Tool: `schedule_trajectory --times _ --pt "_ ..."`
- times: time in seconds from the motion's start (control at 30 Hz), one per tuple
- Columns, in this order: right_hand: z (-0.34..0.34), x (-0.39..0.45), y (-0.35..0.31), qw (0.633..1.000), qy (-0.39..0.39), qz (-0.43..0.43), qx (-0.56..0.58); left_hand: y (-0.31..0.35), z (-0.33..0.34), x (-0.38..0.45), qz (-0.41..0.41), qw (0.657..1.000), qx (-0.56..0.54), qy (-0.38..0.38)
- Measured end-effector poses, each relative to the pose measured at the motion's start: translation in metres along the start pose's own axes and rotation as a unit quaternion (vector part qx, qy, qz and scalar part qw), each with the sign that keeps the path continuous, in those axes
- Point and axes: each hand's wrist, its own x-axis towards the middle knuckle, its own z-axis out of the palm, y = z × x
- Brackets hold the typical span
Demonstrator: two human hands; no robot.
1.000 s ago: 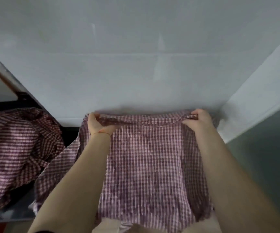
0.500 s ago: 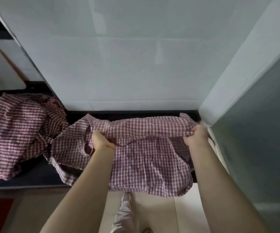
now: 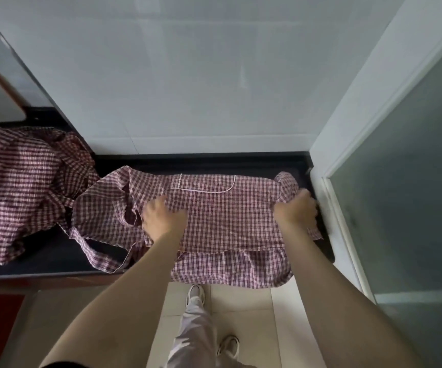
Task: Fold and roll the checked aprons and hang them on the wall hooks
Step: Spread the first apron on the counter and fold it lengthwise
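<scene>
A red-and-white checked apron (image 3: 222,221) lies spread on the black countertop (image 3: 42,258), its white-trimmed pocket facing up and its frilled hem hanging over the front edge. My left hand (image 3: 162,221) rests flat on the apron's left part, fingers spread, beside the loose straps. At the apron's right edge, my right hand (image 3: 298,211) grips the cloth with curled fingers. A second checked apron (image 3: 23,192) lies crumpled in a heap on the counter at the left. No wall hooks are in view.
A white tiled wall (image 3: 188,75) rises behind the counter. A white frame with a frosted glass door (image 3: 405,181) stands close on the right. Below the counter are pale floor tiles and my legs and white shoes (image 3: 196,293).
The apron, held up against the wall by both hands, has come down and now lies spread on the counter. My left hand has let go of the top edge and lies flat on it.
</scene>
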Motion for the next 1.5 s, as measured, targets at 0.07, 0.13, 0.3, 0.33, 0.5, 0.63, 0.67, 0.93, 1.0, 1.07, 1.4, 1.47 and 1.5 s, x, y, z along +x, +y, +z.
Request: schedule_trajectory --times 0.07,0.13,0.3,0.33,0.5,0.63,0.67,0.93,1.0,1.07,1.4,1.47,1.5 --pt "0.021 0.006 0.0 0.983 -0.089 -0.153 -0.056 0.009 0.014 0.011 0.118 0.98 0.086 -0.133" --pt "0.04 0.01 0.008 0.952 -0.175 -0.196 -0.158 0.011 0.031 0.017 0.145 0.947 0.165 -0.236" --pt "0.062 0.022 0.028 0.936 -0.232 -0.122 -0.235 -0.009 0.052 0.034 0.084 0.928 0.252 -0.261" --pt "0.063 0.024 0.026 0.946 -0.19 -0.137 -0.223 -0.01 0.051 0.041 0.071 0.933 0.248 -0.251" --pt "0.065 0.046 -0.014 0.978 -0.073 -0.157 -0.117 -0.001 0.033 0.091 -0.034 0.955 0.246 -0.159" --pt "0.071 0.074 -0.041 0.988 -0.071 -0.117 -0.067 0.012 0.025 0.113 0.082 0.967 0.24 -0.024" --pt "0.073 0.08 -0.046 0.99 -0.104 -0.088 -0.04 0.017 0.027 0.115 0.148 0.963 0.223 -0.025" --pt "0.097 0.117 -0.078 0.954 -0.277 -0.11 0.038 0.061 0.049 0.146 0.311 0.924 0.158 -0.155" --pt "0.102 0.122 -0.084 0.932 -0.317 -0.171 -0.046 0.068 0.052 0.153 0.319 0.91 0.184 -0.19" --pt "0.105 0.126 -0.088 0.893 -0.341 -0.224 -0.191 0.076 0.054 0.156 0.321 0.9 0.221 -0.194" --pt "0.022 0.159 -0.083 0.876 -0.481 0.019 -0.021 0.097 0.035 0.167 0.238 0.927 0.28 -0.069" --pt "0.01 0.179 -0.069 0.92 -0.375 0.043 0.105 0.099 0.032 0.167 0.184 0.966 0.18 -0.02" --pt "0.008 0.189 -0.064 0.954 -0.283 0.034 0.09 0.1 0.033 0.166 0.17 0.977 0.128 -0.005"
